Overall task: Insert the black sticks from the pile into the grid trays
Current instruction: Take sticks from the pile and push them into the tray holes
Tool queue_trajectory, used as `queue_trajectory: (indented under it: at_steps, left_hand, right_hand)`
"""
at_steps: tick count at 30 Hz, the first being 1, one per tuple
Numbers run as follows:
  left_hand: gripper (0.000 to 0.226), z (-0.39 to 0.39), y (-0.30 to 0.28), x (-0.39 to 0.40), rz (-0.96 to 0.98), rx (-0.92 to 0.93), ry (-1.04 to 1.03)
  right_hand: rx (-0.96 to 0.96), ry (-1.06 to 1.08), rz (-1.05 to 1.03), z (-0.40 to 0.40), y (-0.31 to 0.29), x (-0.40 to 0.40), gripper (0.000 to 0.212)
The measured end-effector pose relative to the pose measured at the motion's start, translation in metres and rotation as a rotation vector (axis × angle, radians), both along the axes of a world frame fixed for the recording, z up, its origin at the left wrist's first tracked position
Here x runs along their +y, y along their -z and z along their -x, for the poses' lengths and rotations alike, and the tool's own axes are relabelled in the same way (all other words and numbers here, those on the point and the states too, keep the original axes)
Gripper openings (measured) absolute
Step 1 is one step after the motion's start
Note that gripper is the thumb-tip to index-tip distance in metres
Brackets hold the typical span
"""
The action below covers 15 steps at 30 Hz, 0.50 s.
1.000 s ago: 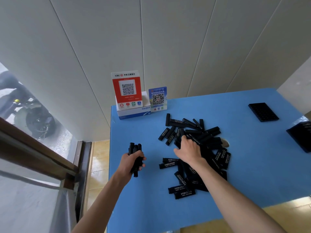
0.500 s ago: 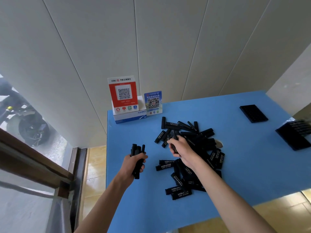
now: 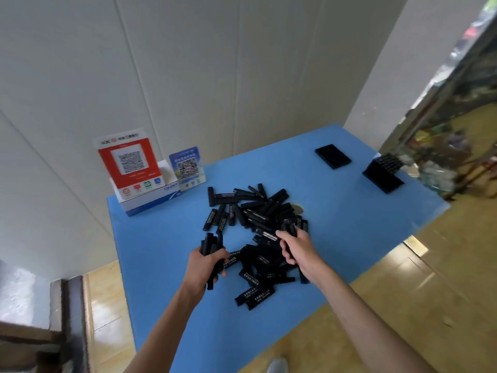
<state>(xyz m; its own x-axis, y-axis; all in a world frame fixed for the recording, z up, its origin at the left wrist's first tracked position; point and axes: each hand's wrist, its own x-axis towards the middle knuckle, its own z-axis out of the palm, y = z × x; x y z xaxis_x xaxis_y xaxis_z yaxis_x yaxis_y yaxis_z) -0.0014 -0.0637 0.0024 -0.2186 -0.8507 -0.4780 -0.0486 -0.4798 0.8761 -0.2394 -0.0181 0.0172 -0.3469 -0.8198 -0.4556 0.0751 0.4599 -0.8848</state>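
A loose pile of black sticks (image 3: pixel 255 211) with white lettering lies in the middle of the blue table (image 3: pixel 161 243). My left hand (image 3: pixel 204 267) grips an upright bundle of several sticks (image 3: pixel 211 244) at the pile's left edge. My right hand (image 3: pixel 295 249) is over the pile's right side, its fingers curled round black sticks (image 3: pixel 289 227). A flat black grid tray (image 3: pixel 333 156) lies at the far right of the table. A second grid tray (image 3: pixel 383 176), with sticks standing in its far part, sits near the right edge.
A white box (image 3: pixel 150 197) holding a red QR sign (image 3: pixel 129 160) and a small blue QR sign (image 3: pixel 187 168) stand at the table's back left. White wall panels rise behind. Tiled floor lies to the right, a window frame to the left.
The view has swung to the right. My right hand has moved from the pile's left part to its right side and holds sticks there. The left hand keeps its bundle.
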Motion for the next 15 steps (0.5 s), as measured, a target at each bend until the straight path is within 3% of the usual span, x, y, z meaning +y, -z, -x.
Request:
queue_trajectory:
  at_steps: [15]
  left_hand:
    - [0.02, 0.214, -0.013, 0.065, -0.025, 0.089, 0.291]
  right_hand:
    - [-0.044, 0.304, 0.084, 0.188, -0.004, 0.148, 0.015]
